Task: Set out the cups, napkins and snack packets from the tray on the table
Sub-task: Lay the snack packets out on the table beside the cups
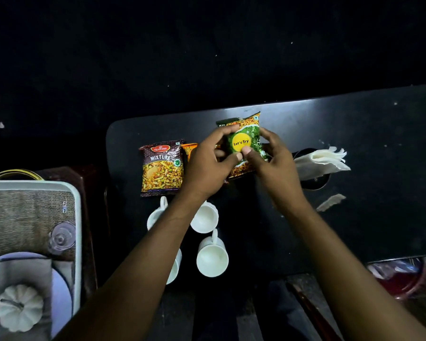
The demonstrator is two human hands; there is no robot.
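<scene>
Both hands hold a green snack packet with a yellow "Let's Try" circle above the dark table. My left hand grips its left edge, and my right hand grips its right edge. A brown "Mixture" packet lies flat to the left. An orange packet peeks out behind my left hand. Several white cups stand near the front edge, partly hidden by my left forearm. White napkins lie fanned on a dark holder to the right.
A white-rimmed tray with a woven mat stands at the left, holding an upturned glass, a plate and a small white pumpkin. A torn paper scrap lies on the table. A red container sits at the lower right.
</scene>
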